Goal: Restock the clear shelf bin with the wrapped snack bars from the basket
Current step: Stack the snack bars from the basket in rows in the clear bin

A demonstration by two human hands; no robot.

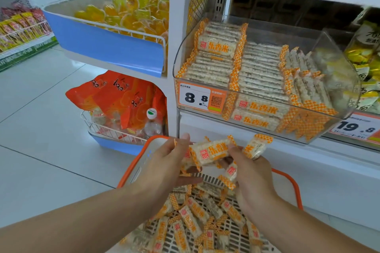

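Observation:
Both hands hold a bunch of wrapped snack bars [211, 151], white rice bars in clear wrap with orange checked ends, just below the clear shelf bin [339, 63]. My left hand [166, 162] grips the bunch from the left. My right hand [250, 172] grips it from the right, with more bars sticking up above its fingers. The bin holds neat rows of the same bars. Under my hands sits the basket [297, 189], white with an orange rim, with several loose bars lying in it.
A price tag reading 8.8 [195, 97] is on the bin's front. A neighbouring bin with yellow packets [364, 57] stands to the right. Left of the white upright are a wire bin of yellow sweets [127, 10] and a lower wire bin with orange bags [121, 96].

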